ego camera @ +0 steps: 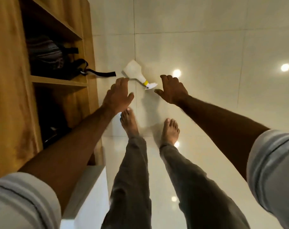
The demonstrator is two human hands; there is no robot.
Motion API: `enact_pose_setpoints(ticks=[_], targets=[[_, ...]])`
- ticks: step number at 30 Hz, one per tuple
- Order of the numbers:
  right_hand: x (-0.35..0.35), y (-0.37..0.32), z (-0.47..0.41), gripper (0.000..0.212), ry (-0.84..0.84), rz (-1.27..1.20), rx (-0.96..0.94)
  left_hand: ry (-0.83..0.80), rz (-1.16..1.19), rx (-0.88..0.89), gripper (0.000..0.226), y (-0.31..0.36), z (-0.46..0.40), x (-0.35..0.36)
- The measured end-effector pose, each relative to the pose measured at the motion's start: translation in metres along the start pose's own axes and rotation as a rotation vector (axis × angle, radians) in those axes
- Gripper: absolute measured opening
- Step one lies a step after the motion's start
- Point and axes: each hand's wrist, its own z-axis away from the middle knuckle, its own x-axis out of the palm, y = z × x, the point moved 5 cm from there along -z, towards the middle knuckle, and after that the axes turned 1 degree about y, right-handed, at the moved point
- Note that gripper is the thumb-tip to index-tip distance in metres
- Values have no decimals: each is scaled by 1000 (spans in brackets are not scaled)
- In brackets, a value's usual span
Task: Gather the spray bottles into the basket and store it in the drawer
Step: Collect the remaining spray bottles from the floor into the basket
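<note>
A white spray bottle (135,72) with a yellow collar lies on its side on the tiled floor, its nozzle pointing right. My left hand (118,95) hangs above the floor just below the bottle's base, fingers relaxed, holding nothing. My right hand (172,89) hovers to the right of the nozzle, fingers loosely spread and empty. Neither hand touches the bottle. A small blue thing (120,116) peeks out beside my left foot, mostly hidden by my left arm. No basket or drawer is in view.
A wooden shelf unit (13,96) stands along the left, holding a dark backpack (48,58) whose strap (102,74) trails onto the floor near the bottle. A white surface (89,187) lies at the lower left. My bare feet (171,131) stand on glossy cream tiles.
</note>
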Motion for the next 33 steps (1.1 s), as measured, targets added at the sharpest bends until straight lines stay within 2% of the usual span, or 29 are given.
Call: enact_pose_setpoints(ticks=[10, 13, 16, 22, 25, 29, 31, 33], targets=[[109, -2, -179, 68, 19, -110, -43, 60, 200, -23, 92, -63, -191, 88], [129, -6, -201, 69, 15, -156, -47, 62, 310, -55, 92, -68, -216, 106], [126, -5, -203, 58, -12, -209, -49, 91, 399, -91, 83, -64, -220, 106], [49, -7, -129, 47, 3, -169, -122, 128, 667, -191, 68, -48, -161, 45], [-20, -18, -70, 48, 52, -116, -198, 15, 755, -235, 72, -24, -103, -4], [-121, -44, 18, 50, 105, -37, -317, -147, 793, -180, 69, 17, -2, -86], [-172, -64, 68, 50, 158, -6, -372, -145, 839, -158, 71, 39, 54, -132], [-221, -85, 121, 51, 317, 29, -383, -92, 922, -158, 75, 62, 108, -174]])
